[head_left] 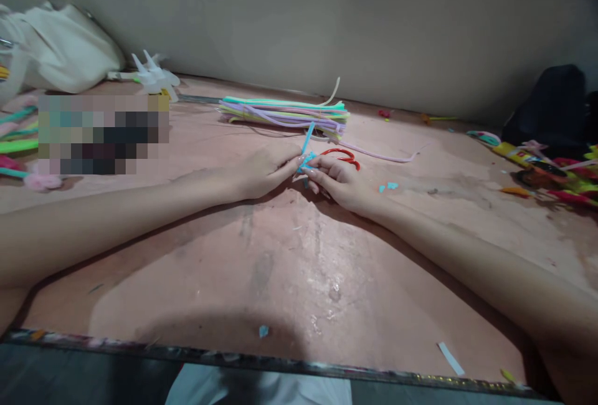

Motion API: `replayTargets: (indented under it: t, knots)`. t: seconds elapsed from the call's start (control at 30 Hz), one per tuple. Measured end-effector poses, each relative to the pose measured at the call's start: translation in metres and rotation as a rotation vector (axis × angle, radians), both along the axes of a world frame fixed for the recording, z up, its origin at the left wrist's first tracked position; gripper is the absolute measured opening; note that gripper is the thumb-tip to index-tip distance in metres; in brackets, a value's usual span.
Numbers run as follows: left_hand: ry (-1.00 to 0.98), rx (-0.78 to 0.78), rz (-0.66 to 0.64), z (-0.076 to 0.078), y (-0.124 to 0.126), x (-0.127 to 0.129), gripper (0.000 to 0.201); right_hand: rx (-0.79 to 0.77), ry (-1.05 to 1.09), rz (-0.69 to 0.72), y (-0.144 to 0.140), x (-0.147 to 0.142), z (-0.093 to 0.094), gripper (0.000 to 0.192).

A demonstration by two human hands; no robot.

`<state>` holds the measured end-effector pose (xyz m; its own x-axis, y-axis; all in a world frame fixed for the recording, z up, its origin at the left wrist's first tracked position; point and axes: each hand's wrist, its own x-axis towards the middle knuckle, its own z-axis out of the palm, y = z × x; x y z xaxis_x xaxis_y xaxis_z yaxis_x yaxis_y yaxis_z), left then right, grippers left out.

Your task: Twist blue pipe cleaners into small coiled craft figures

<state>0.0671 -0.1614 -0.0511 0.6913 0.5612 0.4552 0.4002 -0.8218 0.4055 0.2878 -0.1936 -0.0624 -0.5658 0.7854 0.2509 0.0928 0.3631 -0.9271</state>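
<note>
Between my fingertips, near the middle of the table, is a small light-blue craft piece (307, 160) with a blue pipe cleaner stem (308, 138) sticking up from it. My left hand (271, 168) pinches it from the left. From the other side my right hand (339, 181) has its thumb and finger closed on the same piece. Its exact shape is partly covered by the fingers. Just behind my right hand lie red-handled scissors (343, 155), their blades hidden. A bundle of pastel pipe cleaners (283, 113) lies beyond both hands.
Blue scraps (392, 185) lie right of my hands, another blue scrap (263, 331) near the front edge. A glue gun (154, 75) and white bag (70, 47) stand back left. Colourful craft materials (551, 168) and a dark bag (546, 109) are at right. A wall (299, 25) rises behind.
</note>
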Motion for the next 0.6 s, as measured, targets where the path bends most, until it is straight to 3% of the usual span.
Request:
replayTargets:
  t: [0.2,0.43,0.5,0.6]
  knots:
    - [-0.093,-0.169,-0.015,0.0024,-0.0027,-0.0012,0.038,0.139,-0.017,-0.040,-0.0023,0.0000,-0.0011,0.025]
    - [-0.205,-0.329,-0.137,0.0040,-0.0014,-0.0023,0.046,0.220,-0.028,-0.063,-0.0059,0.0010,0.0049,0.018]
    - [-0.195,-0.288,-0.127,0.0035,-0.0008,-0.0026,0.047,0.158,0.010,-0.046,-0.0063,-0.0007,0.0032,0.017]
    - [-0.185,-0.171,-0.111,0.0012,0.0005,-0.0028,0.049,-0.154,0.138,-0.001,-0.0089,-0.0056,0.0002,0.028]
